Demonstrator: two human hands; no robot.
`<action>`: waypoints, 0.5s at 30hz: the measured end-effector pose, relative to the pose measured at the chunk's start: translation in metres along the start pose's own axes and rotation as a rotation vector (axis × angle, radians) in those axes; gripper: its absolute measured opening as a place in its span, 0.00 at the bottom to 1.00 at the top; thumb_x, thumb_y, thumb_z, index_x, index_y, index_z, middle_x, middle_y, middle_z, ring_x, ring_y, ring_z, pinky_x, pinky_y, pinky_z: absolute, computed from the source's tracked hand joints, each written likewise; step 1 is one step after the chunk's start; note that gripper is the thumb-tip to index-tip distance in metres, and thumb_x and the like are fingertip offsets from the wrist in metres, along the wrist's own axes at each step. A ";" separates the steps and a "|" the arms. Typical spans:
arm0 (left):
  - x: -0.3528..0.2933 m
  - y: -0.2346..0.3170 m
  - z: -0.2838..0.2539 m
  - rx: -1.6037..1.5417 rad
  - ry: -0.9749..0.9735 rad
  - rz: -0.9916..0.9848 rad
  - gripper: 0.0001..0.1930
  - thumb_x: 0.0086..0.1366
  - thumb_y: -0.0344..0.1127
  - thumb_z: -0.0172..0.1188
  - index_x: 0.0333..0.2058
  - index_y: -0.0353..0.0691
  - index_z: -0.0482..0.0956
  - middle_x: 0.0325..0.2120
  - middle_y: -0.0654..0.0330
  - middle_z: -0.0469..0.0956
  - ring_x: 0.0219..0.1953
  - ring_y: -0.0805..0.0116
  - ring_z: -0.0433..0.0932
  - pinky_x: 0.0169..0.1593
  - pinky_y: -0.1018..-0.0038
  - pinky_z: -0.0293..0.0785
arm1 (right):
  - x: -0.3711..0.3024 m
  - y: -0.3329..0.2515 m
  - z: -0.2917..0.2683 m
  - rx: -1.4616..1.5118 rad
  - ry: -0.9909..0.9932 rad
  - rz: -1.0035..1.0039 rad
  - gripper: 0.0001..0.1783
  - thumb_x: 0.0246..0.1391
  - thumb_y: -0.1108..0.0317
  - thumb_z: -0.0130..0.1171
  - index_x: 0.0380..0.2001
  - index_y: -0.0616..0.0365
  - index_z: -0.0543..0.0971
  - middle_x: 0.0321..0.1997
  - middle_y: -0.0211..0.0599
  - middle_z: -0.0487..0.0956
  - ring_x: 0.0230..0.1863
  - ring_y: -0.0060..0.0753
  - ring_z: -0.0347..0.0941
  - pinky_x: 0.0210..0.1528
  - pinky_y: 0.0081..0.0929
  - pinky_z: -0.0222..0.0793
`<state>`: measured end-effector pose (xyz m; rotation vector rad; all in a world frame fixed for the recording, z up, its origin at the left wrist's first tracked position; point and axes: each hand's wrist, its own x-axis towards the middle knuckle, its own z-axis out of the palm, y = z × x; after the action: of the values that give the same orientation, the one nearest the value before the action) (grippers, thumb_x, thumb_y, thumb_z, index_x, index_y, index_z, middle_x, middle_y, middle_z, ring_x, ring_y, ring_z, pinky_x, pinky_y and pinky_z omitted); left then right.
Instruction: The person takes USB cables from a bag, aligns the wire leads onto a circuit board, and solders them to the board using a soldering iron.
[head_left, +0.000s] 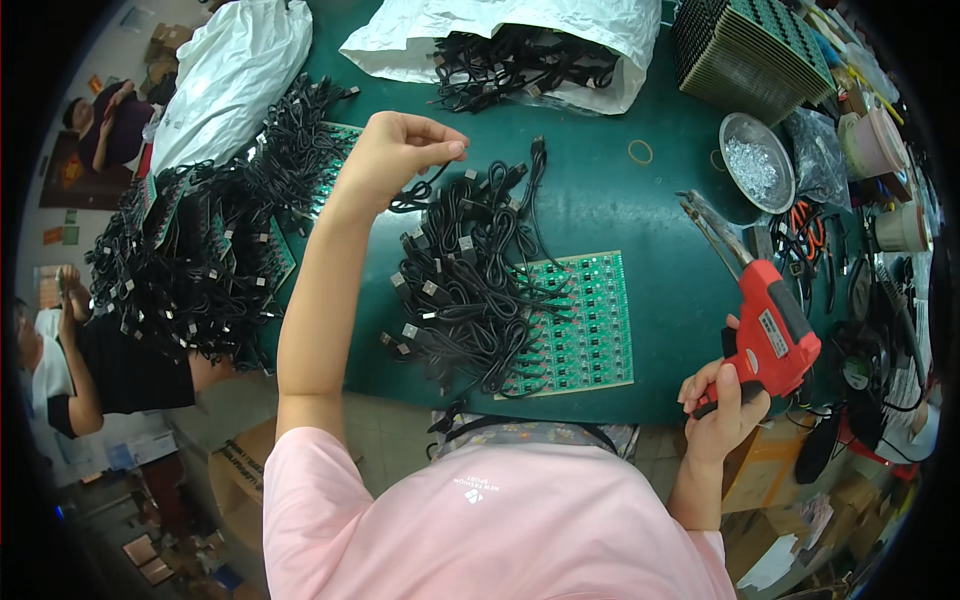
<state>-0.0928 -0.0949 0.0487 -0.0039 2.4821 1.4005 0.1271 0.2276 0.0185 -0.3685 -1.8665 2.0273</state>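
My right hand (722, 405) is wrapped round the grip of a red and black soldering gun (775, 335), whose metal tip points up and away over the green table. My left hand (405, 150) is raised above the cables with thumb and fingers pinched together; whatever may be between them is too small to tell. Just under it curves a black cable. Below lies a heap of coiled black USB cables (468, 275). Their ends run onto a green circuit board panel (590, 325), which has rows of small parts and lies flat near the table's front edge.
At the left, finished-looking boards with black cables (190, 260) are heaped beside a white bag (235, 80). Another white bag (380, 35) holds more cables at the back. A stack of panels (745, 55), a metal bowl (728, 185) and tools stand right. Other people are at far left.
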 end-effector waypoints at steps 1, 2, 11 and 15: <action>-0.010 0.004 0.002 0.047 0.044 0.002 0.09 0.56 0.29 0.66 0.34 0.31 0.83 0.27 0.59 0.83 0.33 0.78 0.79 0.38 0.82 0.71 | 0.001 -0.004 0.004 0.092 -0.022 0.067 0.26 0.58 0.69 0.49 0.54 0.79 0.62 0.15 0.37 0.71 0.10 0.21 0.62 0.13 0.20 0.61; -0.022 0.009 0.008 0.048 0.032 0.000 0.09 0.56 0.29 0.66 0.34 0.31 0.83 0.27 0.59 0.83 0.33 0.78 0.79 0.38 0.82 0.71 | 0.001 -0.005 0.007 0.181 -0.037 0.136 0.26 0.56 0.70 0.51 0.54 0.80 0.62 0.18 0.42 0.73 0.10 0.23 0.64 0.14 0.20 0.62; -0.108 0.032 0.081 0.036 -0.075 0.564 0.07 0.48 0.19 0.66 0.28 0.35 0.83 0.26 0.59 0.82 0.29 0.70 0.79 0.34 0.77 0.75 | 0.007 0.006 0.075 0.237 -0.279 0.093 0.36 0.43 0.86 0.65 0.57 0.69 0.64 0.55 0.49 0.72 0.49 0.46 0.78 0.42 0.29 0.79; -0.112 0.026 0.091 0.052 -0.113 0.642 0.07 0.48 0.20 0.67 0.28 0.35 0.83 0.26 0.59 0.82 0.29 0.69 0.79 0.32 0.76 0.75 | 0.005 0.006 0.082 0.259 -0.306 0.125 0.20 0.45 0.83 0.66 0.44 0.70 0.74 0.37 0.41 0.82 0.39 0.28 0.79 0.40 0.22 0.76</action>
<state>0.0331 -0.0203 0.0539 0.9264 2.5273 1.4911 0.0867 0.1555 0.0203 -0.1112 -1.7471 2.4934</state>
